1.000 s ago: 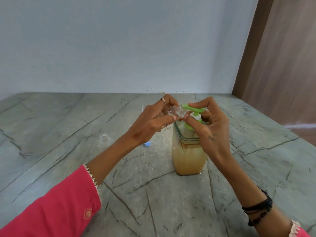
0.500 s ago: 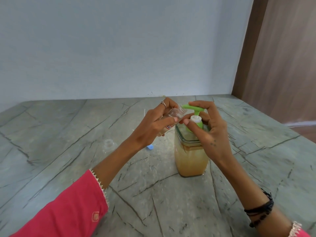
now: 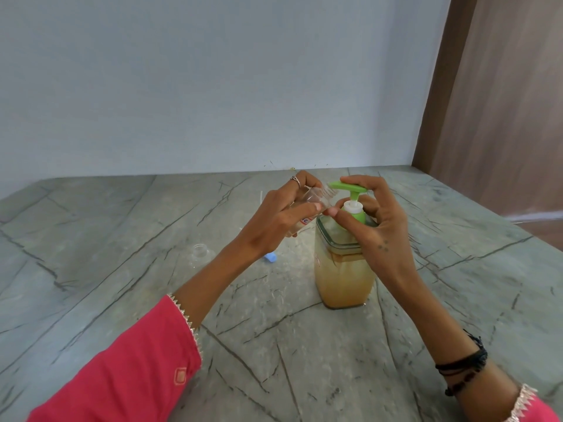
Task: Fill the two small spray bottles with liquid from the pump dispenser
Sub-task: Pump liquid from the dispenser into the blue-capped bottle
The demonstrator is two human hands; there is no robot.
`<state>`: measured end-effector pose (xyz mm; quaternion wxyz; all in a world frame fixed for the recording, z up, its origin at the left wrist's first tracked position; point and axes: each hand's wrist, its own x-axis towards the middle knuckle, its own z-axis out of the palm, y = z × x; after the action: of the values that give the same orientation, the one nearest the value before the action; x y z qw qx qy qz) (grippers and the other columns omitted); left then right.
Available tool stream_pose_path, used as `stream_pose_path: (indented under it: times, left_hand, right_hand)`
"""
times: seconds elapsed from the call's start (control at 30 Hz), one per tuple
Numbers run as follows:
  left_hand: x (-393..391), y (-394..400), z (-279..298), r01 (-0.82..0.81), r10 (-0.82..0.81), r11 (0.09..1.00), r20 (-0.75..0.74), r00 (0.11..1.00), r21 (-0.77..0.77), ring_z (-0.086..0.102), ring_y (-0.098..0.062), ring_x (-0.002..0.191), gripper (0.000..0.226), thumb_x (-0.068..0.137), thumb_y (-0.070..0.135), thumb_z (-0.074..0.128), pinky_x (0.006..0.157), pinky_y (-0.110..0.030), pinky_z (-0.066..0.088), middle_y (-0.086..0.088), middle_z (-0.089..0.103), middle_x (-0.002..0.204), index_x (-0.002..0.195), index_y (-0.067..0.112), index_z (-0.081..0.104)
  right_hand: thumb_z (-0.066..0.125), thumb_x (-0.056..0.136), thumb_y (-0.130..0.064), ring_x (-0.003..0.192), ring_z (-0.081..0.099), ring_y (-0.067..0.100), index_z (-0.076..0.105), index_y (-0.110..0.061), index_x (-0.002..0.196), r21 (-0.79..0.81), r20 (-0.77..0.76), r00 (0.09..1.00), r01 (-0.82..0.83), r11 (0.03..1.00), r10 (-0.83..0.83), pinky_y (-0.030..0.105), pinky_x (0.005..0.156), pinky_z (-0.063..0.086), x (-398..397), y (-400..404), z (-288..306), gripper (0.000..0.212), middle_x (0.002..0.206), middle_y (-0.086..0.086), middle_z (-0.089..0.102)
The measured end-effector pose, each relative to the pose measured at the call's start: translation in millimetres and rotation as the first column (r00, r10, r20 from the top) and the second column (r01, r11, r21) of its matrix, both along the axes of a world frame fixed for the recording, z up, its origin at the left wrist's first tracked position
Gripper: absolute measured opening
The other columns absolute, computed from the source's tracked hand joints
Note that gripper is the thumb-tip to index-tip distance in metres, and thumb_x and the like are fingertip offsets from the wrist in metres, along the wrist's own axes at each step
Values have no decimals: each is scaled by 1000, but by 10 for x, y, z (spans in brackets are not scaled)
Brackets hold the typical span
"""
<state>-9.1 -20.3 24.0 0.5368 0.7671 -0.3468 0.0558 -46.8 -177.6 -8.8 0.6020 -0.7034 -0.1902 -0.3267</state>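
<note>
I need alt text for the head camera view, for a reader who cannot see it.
The left hand holds a small clear bottle, tilted, with its mouth at the green pump spout; the right hand rests on the pump of a dispenser on a stone table.

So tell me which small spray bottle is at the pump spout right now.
The small clear bottle gripped in the left hand, tilted with its open neck at the green spout. The other small bottle stands untouched on the stone counter.
</note>
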Motion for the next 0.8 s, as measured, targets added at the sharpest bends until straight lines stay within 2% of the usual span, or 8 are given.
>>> stream_pose_path:
  times: [0.13, 0.23, 0.37, 0.47, 0.53, 0.67, 0.73, 0.8]
  left_hand:
    - [-1, 0, 2, 1, -2, 1000, -14, 1000, -13, 51, -17, 64, 14, 77, 26, 51, 50, -29, 44, 0, 58, 73, 91, 26, 51]
    - [2, -1, -9, -5, 4, 1000, -18, 1000, -20, 53, -13, 64, 14, 77, 26, 51, 50, -30, 46, 11, 61, 70, 91, 27, 51]
    - [-3, -3, -10, -2, 1, 1000, -8, 1000, -17, 54, -16, 66, 15, 77, 27, 50, 51, -31, 46, 0, 63, 80, 92, 27, 51]
    - [-1, -7, -12, -2, 2, 1000, -11, 1000, -25, 55, -11, 65, 14, 77, 27, 50, 51, -30, 46, 4, 62, 78, 91, 26, 51]
    - [4, -5, -19, -9, 9, 1000, -11, 1000, -19, 55, -8, 65, 14, 76, 27, 51, 51, -29, 46, 4, 62, 80, 90, 28, 51]
    - [32, 4, -47, -4, 4, 1000, 14, 1000, -6, 55, -17, 69, 26, 70, 41, 54, 51, -31, 46, -12, 62, 86, 90, 25, 54]
    - [41, 4, -59, -1, 2, 1000, 22, 1000, -8, 55, -15, 70, 34, 66, 47, 51, 50, -30, 46, -9, 62, 85, 90, 23, 55]
    - [41, 1, -65, -3, 3, 1000, 21, 1000, -5, 56, -10, 70, 31, 67, 46, 51, 50, -29, 46, -4, 62, 84, 90, 25, 54]
  right_hand:
    - [71, 83, -9, 83, 71, 19, 56, -23, 110, 21, 4, 1000, -11, 1000, 11, 33, 71, 57, -7, 6, 1, 34, 89, 3, 73]
    - [70, 84, -5, 82, 71, 18, 57, -27, 108, 22, 5, 1000, -4, 1000, 3, 40, 70, 58, -6, 6, 3, 34, 87, 2, 73]
    - [70, 84, -5, 81, 71, 18, 59, -27, 106, 26, 6, 1000, 11, 1000, -12, 44, 69, 58, 1, 5, 0, 33, 89, -1, 74]
    - [70, 84, -5, 84, 71, 16, 60, -25, 105, 34, 2, 1000, 15, 999, -15, 42, 72, 59, 7, 4, 6, 30, 90, -4, 74]
    - [71, 83, -7, 85, 71, 17, 60, -27, 101, 29, 3, 1000, 29, 999, -29, 46, 73, 58, 10, 4, 14, 29, 90, -5, 74]
    - [71, 83, -10, 74, 66, 37, 58, -34, 86, 26, -15, 998, 58, 998, -58, 57, 54, 50, 8, 16, 47, 28, 86, -4, 72]
    - [71, 83, -10, 73, 64, 39, 56, -34, 82, 14, -29, 997, 69, 998, -68, 58, 51, 48, 4, 14, 63, 28, 85, -8, 72]
    - [71, 83, -10, 73, 66, 37, 55, -34, 84, 8, -33, 998, 55, 998, -55, 57, 51, 49, -4, 5, 65, 29, 88, -10, 72]
